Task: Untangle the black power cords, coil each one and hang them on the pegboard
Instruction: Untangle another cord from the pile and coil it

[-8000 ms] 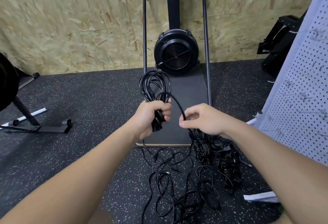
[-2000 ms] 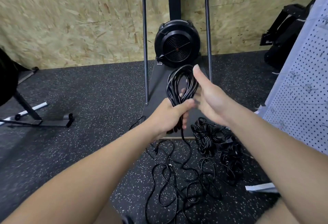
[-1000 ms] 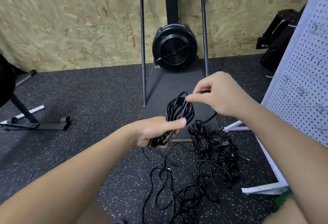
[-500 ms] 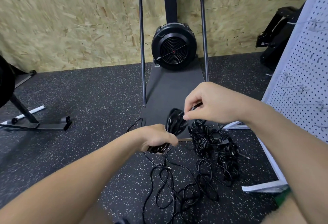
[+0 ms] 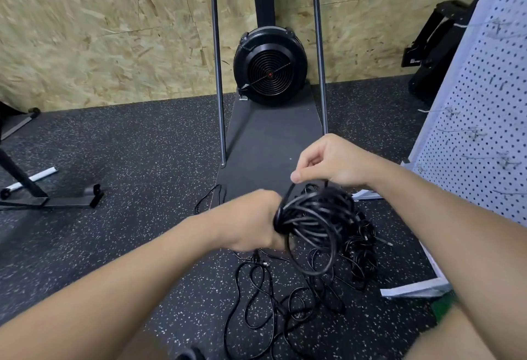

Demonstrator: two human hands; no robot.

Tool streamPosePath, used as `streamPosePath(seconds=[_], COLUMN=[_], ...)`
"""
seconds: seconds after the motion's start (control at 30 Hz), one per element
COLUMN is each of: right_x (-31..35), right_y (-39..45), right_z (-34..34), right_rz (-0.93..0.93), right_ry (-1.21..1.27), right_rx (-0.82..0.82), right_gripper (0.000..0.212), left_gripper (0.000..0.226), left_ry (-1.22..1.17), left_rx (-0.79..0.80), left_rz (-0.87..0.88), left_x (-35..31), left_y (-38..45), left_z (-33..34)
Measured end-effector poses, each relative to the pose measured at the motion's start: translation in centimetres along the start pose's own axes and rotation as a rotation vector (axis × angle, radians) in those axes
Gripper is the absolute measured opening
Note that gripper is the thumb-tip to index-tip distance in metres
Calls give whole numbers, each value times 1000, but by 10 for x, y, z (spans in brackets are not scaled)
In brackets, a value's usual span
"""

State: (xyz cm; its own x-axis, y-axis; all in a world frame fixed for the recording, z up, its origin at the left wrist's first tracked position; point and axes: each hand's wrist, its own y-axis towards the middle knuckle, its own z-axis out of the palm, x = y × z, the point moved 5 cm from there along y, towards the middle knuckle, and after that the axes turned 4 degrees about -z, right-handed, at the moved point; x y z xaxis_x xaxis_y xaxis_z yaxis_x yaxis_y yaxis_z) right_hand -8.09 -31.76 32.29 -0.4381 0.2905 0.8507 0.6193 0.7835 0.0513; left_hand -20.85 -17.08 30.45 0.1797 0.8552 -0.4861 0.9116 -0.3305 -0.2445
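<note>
My left hand (image 5: pixel 251 222) grips a coil of black power cord (image 5: pixel 313 217) at its left side, in the middle of the view. Just above the coil, my right hand (image 5: pixel 330 163) pinches the cord's free strand, which bends down into the loops. More black cords (image 5: pixel 271 297) lie tangled on the floor below my hands, with a denser clump (image 5: pixel 362 251) to the right, partly hidden by the coil. The white pegboard (image 5: pixel 484 120) stands at the right edge with several metal hooks on it.
A black fan machine (image 5: pixel 270 68) on a dark platform with two upright metal bars stands against the chipboard wall ahead. A black stand's feet (image 5: pixel 48 197) lie on the speckled rubber floor at left. Black equipment (image 5: pixel 436 46) sits far right. The pegboard's white base (image 5: pixel 416 288) lies beside the cords.
My right hand has brought the strand round the coil and now sits above its right side. The coil has turned sideways, its loops fanned out to the right of my left hand.
</note>
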Motion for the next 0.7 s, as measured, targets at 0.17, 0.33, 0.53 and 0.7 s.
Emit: streamPosePath(seconds=[0.17,0.33,0.53,0.7], right_x=[-22,-35,-23,20], right_y=[1,3,5,-3], right_z=[1,34,77,90], right_rz=[8,146,128,-42], right_ry=[113,30,-434,-821], right_rx=[-65,16,83,140], right_gripper=[15,31,33,33], left_gripper=[28,45,61,17], left_ry=[-265,-687,-762,-230], left_rx=[-205,-365,-312,-397], left_rz=[9,-279,-455,-481], left_x=[7,49,81,95], left_y=[-8,-1,9,21], left_z=[-38,-48,-39,-34])
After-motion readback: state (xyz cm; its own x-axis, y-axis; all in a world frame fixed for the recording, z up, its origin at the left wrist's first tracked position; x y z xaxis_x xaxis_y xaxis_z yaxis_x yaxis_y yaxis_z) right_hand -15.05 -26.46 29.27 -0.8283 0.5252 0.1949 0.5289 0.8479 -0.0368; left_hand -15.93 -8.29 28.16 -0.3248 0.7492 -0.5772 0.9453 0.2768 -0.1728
